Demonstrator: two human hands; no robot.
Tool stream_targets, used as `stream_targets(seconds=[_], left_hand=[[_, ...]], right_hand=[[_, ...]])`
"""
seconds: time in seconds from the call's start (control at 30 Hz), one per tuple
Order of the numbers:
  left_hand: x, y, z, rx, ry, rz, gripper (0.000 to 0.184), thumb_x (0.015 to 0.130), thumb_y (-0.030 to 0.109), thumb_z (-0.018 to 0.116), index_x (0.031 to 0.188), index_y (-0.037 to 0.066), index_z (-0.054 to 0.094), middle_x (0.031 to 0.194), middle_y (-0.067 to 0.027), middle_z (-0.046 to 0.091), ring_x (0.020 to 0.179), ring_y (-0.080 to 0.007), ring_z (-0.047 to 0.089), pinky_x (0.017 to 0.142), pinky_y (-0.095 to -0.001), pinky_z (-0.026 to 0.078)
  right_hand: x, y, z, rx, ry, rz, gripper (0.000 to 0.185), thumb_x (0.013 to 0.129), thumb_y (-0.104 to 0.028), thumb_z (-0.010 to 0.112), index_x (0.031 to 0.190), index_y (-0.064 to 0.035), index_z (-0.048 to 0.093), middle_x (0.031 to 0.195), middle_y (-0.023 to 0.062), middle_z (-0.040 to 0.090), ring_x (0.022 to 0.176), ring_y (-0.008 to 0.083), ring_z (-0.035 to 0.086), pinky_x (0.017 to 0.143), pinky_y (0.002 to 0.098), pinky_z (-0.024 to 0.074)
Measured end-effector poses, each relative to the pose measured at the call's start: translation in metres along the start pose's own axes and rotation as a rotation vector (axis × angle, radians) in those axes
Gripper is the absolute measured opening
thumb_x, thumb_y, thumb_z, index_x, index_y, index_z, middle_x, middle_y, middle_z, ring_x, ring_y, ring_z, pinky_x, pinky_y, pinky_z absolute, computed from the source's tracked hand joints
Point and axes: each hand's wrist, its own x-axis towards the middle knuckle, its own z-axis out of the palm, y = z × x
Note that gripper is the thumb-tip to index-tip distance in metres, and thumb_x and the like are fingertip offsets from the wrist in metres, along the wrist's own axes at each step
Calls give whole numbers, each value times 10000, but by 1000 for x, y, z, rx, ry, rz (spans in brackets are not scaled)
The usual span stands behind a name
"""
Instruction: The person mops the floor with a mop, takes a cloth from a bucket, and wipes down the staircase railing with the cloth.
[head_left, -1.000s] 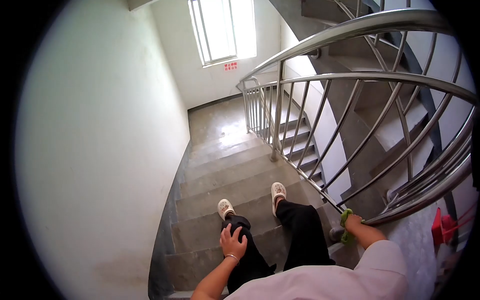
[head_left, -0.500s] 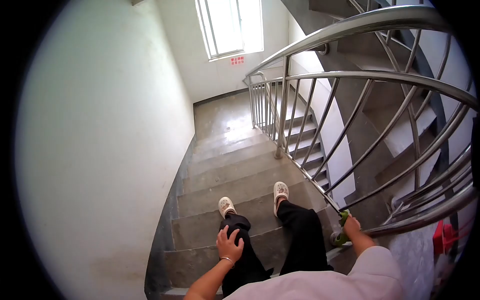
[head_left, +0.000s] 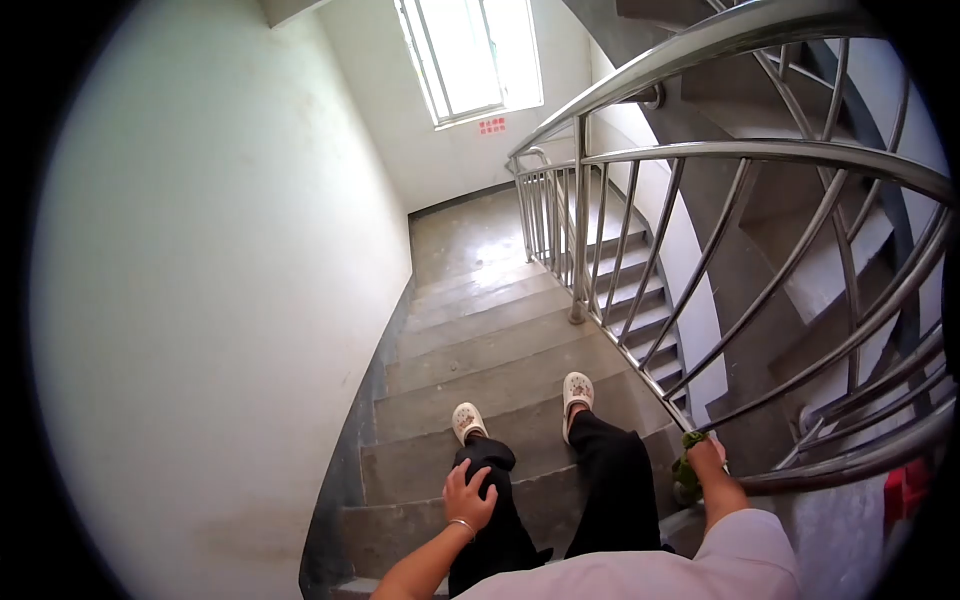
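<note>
A right hand [head_left: 708, 456] grips a crumpled green cloth [head_left: 686, 479] at the silver metal railing [head_left: 740, 33] beside it; the left hand [head_left: 468, 497] lies spread on a black-trousered knee [head_left: 490, 453].

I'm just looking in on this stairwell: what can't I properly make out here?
All in the head view:
- Right hand: its fingers are mostly hidden by its own back and the green cloth.
- Red lettering: too small and blurred to read.
- Window: its top is cut off by the upper edge; glare hides the outdoors.
- Red object: partly lost at the dark right border; unidentifiable.
</note>
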Motion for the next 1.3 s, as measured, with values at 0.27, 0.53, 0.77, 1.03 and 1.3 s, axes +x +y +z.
stream_targets(seconds=[0.27,0.53,0.77,1.03,1.3], left_hand=[[-9,-6,-1,-12,10,-40,346,711,299,595,1050,230,592,1261,-80,404,1178,-299,354,943,-445,322],[-5,-9,4,-2,62,-28,322,707,317,586,1022,252,603,1253,-66,415,1168,-292,365,921,-458,347],[-13,-20,2,-113,67,-13,340,726,314,580,1054,228,598,1278,-76,405,1166,-310,374,953,-443,323],[-5,-13,-12,-174,107,125,412,675,211,625,1072,110,589,1214,-172,461,1132,-346,413,954,-431,330],[0,-42,17,-115,97,194,511,615,110,624,1123,99,572,1233,-143,475,1162,-330,413,1003,-419,295]], right_hand=[[12,38,42,-35,164,85,215,793,-232,493,905,-90,608,908,131,625,897,283,595,768,393,466],[-10,57,17,-374,104,-18,190,766,-170,568,930,-92,623,988,103,593,983,277,555,784,386,446],[-36,68,-15,-1033,-80,-180,246,762,-223,596,996,-183,664,1073,40,605,1069,220,519,820,309,376],[-122,37,-153,-62,208,-295,168,739,-131,544,874,-47,596,911,173,598,888,340,558,724,427,441],[-260,43,-335,1265,1128,-173,443,832,-399,572,1029,-3,585,916,61,608,854,151,536,750,296,423]])
